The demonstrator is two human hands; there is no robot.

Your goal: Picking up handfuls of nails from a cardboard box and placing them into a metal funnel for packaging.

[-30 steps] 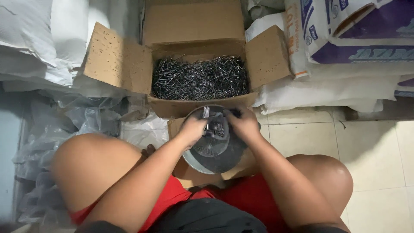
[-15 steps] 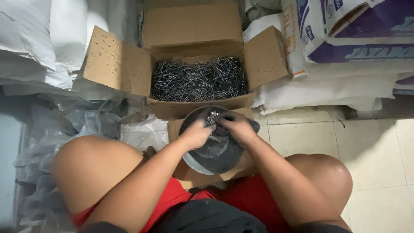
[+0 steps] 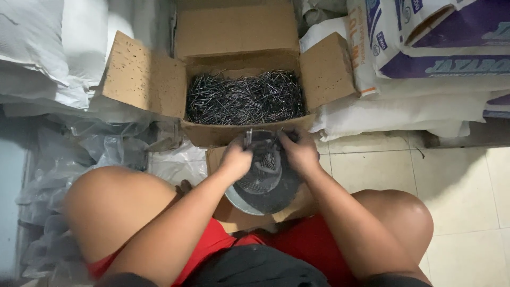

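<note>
The pan (image 3: 264, 183), a round grey metal dish holding a few dark nails (image 3: 267, 162), sits between the person's knees, its far rim close against the box (image 3: 241, 58) just beyond the hands. That leaves little room ahead; open tiled floor (image 3: 457, 180) lies to the right of the right hand (image 3: 299, 151), and crumpled clear plastic (image 3: 106, 149) crowds the left of the left hand (image 3: 235, 159). Both hands are curled over the pan's far rim, fingers bent among the nails, the left pinching a small bunch upright; the right hand's grip cannot be made out. The open box is full of nails, with white sacks (image 3: 404, 106) stacked around it.
</note>
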